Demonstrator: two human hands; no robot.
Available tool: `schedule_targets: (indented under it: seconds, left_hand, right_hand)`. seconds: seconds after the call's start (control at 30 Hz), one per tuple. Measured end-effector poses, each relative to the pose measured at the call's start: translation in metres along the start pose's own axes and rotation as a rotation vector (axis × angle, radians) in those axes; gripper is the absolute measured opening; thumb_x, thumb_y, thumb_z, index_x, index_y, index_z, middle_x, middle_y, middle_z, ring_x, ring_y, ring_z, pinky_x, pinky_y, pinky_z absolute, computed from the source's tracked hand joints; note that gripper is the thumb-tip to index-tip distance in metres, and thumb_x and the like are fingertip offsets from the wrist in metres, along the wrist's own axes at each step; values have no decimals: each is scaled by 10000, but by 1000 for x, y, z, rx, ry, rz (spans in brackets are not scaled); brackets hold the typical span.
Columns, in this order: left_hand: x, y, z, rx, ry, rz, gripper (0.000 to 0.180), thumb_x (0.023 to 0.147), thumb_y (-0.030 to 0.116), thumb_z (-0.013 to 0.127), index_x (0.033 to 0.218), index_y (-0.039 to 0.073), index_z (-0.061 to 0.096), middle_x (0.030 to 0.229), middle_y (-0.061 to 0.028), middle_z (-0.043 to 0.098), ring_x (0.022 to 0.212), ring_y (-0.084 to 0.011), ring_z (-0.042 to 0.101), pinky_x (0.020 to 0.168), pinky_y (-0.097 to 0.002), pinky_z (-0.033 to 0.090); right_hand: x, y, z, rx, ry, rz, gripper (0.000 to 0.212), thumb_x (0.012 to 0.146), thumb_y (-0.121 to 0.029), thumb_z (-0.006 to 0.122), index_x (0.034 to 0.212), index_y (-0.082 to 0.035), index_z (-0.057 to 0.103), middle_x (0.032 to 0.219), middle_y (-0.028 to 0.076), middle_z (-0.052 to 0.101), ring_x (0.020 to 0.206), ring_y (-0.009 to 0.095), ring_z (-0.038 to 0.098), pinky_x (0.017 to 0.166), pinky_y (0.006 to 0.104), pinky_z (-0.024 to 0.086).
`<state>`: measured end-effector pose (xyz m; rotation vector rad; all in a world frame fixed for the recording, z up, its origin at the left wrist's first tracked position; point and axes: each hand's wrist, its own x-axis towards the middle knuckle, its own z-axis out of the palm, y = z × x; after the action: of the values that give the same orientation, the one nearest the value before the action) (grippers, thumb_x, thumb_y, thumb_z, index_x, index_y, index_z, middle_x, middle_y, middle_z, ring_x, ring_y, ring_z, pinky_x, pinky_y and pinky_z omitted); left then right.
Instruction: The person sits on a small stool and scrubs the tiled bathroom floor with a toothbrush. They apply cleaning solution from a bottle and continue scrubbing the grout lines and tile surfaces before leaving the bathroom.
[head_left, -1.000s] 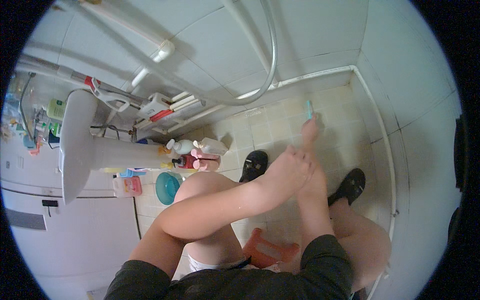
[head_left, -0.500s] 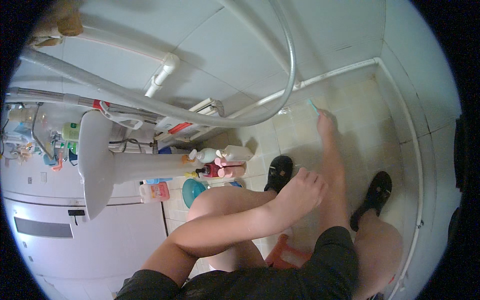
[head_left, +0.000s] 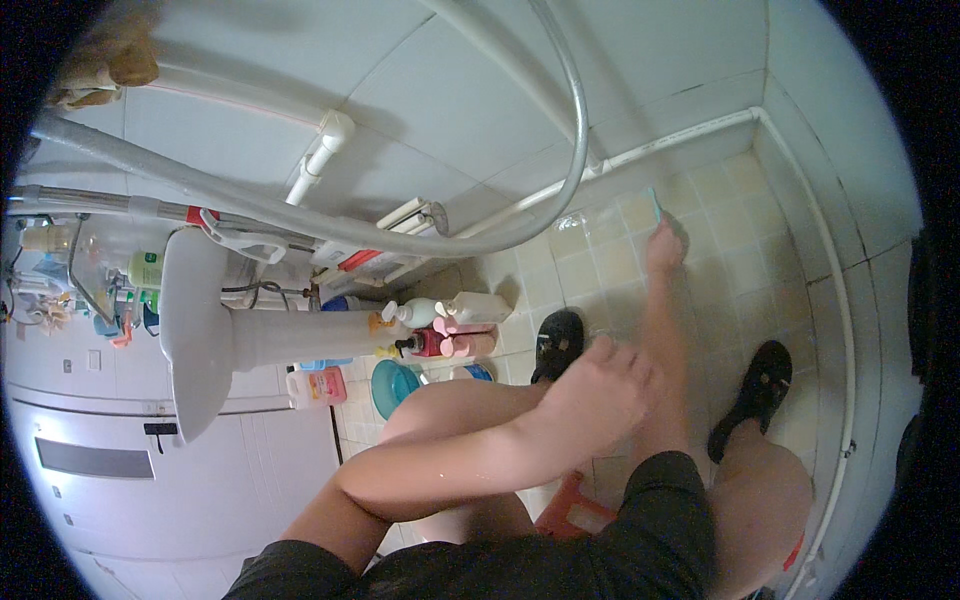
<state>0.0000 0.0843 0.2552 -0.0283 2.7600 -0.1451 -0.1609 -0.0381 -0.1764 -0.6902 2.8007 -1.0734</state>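
Far out on the tiled floor (head_left: 735, 220), below the wall, my right hand (head_left: 664, 246) is closed around a slim light-teal brush (head_left: 655, 205). The brush's far end points toward the wall and appears to meet the tiles; its bristles are too small to make out. My left hand (head_left: 605, 388) hangs nearer to me, over or against my right forearm, with its fingers curled in. What it holds, if anything, is hidden. A wet, shiny patch (head_left: 570, 223) lies on the floor left of the brush.
Black slippers (head_left: 559, 343) are on my feet. Left of them stand several bottles (head_left: 470, 308), a teal basin (head_left: 396, 388) and a white pedestal sink (head_left: 200, 340). A grey hose (head_left: 500, 240) loops across the view. White pipe (head_left: 690, 137) follows the wall base. A red-orange stool (head_left: 572, 508) is beneath me.
My right hand and the brush have shifted a little to the right along the floor. My left hand stays curled in nearly the same place.
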Motion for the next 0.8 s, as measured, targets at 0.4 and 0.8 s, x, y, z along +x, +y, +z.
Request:
schedule_targets:
  seconds: [0.4, 0.8]
  left_hand:
    - [-6, -87, 40, 39, -43, -112, 372, 800, 139, 582, 1166, 76, 553, 1054, -106, 585, 960, -244, 609, 834, -345, 490]
    - [7, -94, 50, -22, -6, -96, 289, 820, 203, 641, 1060, 72, 547, 910, -91, 596, 873, -268, 626, 773, -365, 506]
  right_hand:
    - [27, 10, -17, -137, -260, -121, 311, 918, -252, 488, 1209, -215, 591, 919, 151, 675, 832, 360, 652, 702, 494, 522]
    - [19, 21, -22, -134, -69, -120, 300, 925, -264, 479, 1200, -244, 596, 871, 131, 686, 771, 348, 666, 655, 504, 525]
